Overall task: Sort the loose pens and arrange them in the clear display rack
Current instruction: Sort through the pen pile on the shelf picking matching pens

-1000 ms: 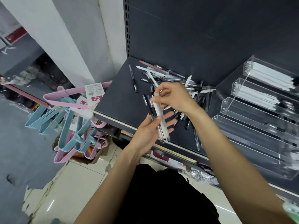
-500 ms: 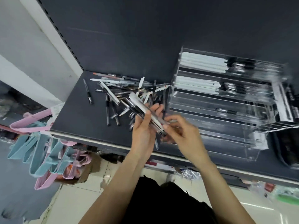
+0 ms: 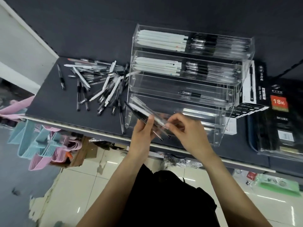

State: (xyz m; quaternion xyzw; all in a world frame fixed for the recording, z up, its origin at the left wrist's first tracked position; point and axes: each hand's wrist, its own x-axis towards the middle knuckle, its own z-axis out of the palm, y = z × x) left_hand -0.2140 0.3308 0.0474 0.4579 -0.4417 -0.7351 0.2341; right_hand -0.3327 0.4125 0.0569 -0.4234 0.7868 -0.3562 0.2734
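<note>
A heap of loose black, clear and white pens (image 3: 100, 84) lies on the dark shelf (image 3: 49, 99) left of the clear tiered display rack (image 3: 229, 99). The rack's two upper tiers hold rows of white and black pens; a single pen (image 3: 196, 95) lies in the third tier. My left hand (image 3: 144, 133) grips a bundle of clear pens (image 3: 142, 110) slanting up to the left, in front of the rack's lower tiers. My right hand (image 3: 186, 130) pinches the bundle's lower end.
Boxed pens (image 3: 252, 86) and wrapped diary books (image 3: 282, 122) stand right of the rack. Pink and blue hangers (image 3: 42, 145) hang below the shelf's left end. A white pillar (image 3: 21, 46) rises at far left. Tiled floor lies underneath.
The view has swung right, bringing the rack to the middle. Both hands carried the pen bundle from over the loose pile to the front of the rack; my right hand moved to its lower end.
</note>
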